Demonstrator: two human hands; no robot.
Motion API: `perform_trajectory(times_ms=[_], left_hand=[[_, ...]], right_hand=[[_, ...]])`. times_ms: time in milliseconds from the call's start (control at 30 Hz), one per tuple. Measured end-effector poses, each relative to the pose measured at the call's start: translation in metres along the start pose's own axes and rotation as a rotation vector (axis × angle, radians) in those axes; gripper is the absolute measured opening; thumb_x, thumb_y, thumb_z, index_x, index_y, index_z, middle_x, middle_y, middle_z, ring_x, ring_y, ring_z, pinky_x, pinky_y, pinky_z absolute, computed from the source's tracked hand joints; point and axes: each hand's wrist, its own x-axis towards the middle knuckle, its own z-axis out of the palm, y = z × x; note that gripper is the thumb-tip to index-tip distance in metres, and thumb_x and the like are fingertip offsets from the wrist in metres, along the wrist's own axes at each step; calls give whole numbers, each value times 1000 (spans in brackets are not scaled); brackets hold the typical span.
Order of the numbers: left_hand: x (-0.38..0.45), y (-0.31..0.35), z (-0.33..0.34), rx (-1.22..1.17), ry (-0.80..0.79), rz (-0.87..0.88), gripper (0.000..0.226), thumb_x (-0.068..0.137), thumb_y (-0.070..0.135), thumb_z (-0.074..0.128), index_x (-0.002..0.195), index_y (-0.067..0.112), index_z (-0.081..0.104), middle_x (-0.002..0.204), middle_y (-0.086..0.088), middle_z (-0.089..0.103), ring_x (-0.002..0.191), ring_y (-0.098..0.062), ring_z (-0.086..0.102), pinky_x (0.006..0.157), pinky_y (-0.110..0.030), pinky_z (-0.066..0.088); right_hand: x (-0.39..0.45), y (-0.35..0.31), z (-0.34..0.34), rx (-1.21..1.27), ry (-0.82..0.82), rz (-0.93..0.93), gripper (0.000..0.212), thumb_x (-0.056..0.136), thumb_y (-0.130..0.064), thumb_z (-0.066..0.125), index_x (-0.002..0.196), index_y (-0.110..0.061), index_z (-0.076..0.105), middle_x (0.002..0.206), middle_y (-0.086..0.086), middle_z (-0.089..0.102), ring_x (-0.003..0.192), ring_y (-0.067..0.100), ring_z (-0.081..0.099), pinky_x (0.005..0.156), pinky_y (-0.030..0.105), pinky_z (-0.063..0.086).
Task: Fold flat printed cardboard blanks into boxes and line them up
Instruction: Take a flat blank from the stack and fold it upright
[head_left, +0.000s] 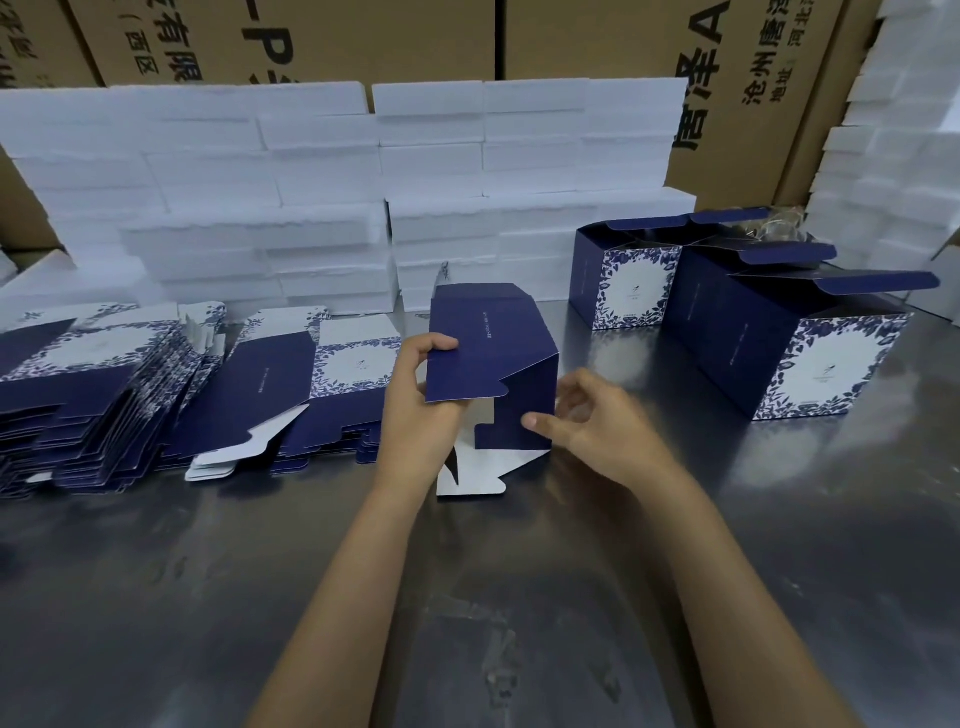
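A half-opened navy blue cardboard blank (493, 353) stands tilted at the middle of the steel table, its white-backed bottom flaps (483, 473) hanging toward me. My left hand (421, 405) grips its left edge, thumb on the outer face. My right hand (597, 426) is at the blank's right side, thumb pressing a navy flap, the other fingers loosely curled beside it. To the left lie piles of flat blue-and-white floral blanks (130, 374). At the right stand three folded boxes (810, 358) in a row, top flaps open.
Stacks of white foam blocks (322, 197) form a wall behind the work area, and more rise at the far right (893, 156). Brown shipping cartons (753, 78) stand behind them. The steel table (467, 597) stretches toward me.
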Motion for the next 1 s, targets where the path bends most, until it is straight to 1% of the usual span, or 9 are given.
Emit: perform_trajectory(times_ms=[100, 167, 233, 367, 500, 633, 767, 867, 1000], left_hand=[[-1, 0, 1, 1, 1, 1, 37, 85, 5, 70, 106, 34, 60, 110, 18, 68, 86, -2, 67, 68, -14, 48], [-1, 0, 2, 10, -1, 6, 38, 85, 4, 70, 106, 34, 60, 111, 18, 68, 90, -1, 67, 70, -13, 48], [0, 0, 2, 23, -2, 2, 39, 86, 4, 70, 106, 37, 59, 113, 17, 68, 95, -3, 67, 74, -18, 48], [1, 0, 2, 37, 6, -17, 40, 85, 7, 72, 105, 39, 58, 114, 18, 67, 99, -6, 67, 77, -26, 47], [-1, 0, 1, 45, -3, -18, 37, 88, 10, 69, 107, 40, 57, 114, 21, 66, 94, -3, 66, 74, -21, 46], [-1, 1, 1, 43, -6, -26, 39, 88, 7, 68, 106, 40, 57, 110, 23, 66, 78, 4, 59, 60, -10, 43], [0, 0, 2, 48, -10, -34, 38, 90, 9, 67, 107, 41, 56, 111, 19, 67, 74, 3, 57, 62, -16, 42], [1, -1, 1, 64, -15, -41, 39, 90, 8, 63, 106, 43, 57, 108, 16, 67, 69, 3, 55, 62, -22, 41], [1, -1, 1, 78, -20, -46, 38, 90, 10, 63, 106, 43, 57, 107, 18, 67, 68, 3, 54, 61, -24, 40]], right_hand=[[-1, 6, -4, -246, -84, 20, 34, 82, -45, 82, 71, -22, 59, 64, -9, 63, 61, 3, 56, 56, 24, 37], [-1, 8, -3, -291, -138, 21, 38, 85, -40, 80, 65, -19, 55, 58, -9, 57, 56, 5, 51, 54, 24, 35], [1, 9, 0, -282, -137, 11, 39, 87, -34, 79, 64, -17, 52, 61, -7, 53, 59, 11, 47, 54, 26, 35], [4, 10, 1, -271, -134, 4, 39, 87, -32, 79, 63, -17, 52, 60, -6, 52, 58, 11, 47, 51, 22, 35], [4, 10, -2, -228, -90, 2, 41, 85, -41, 80, 62, -17, 56, 52, -8, 56, 51, 5, 48, 52, 22, 36], [5, 6, -1, -206, -52, -58, 47, 90, -30, 78, 59, -18, 44, 55, -8, 40, 54, 11, 36, 52, 25, 31], [3, 6, -3, -184, -66, -55, 42, 89, -36, 78, 62, -16, 52, 56, -8, 46, 55, 9, 42, 47, 15, 34], [3, 4, -4, -110, 17, -109, 43, 88, -33, 78, 65, -11, 49, 54, -9, 39, 50, 7, 35, 47, 16, 32], [3, 3, -5, -101, 21, -142, 43, 90, -27, 76, 67, -6, 47, 59, -4, 37, 52, 8, 31, 48, 18, 28]])
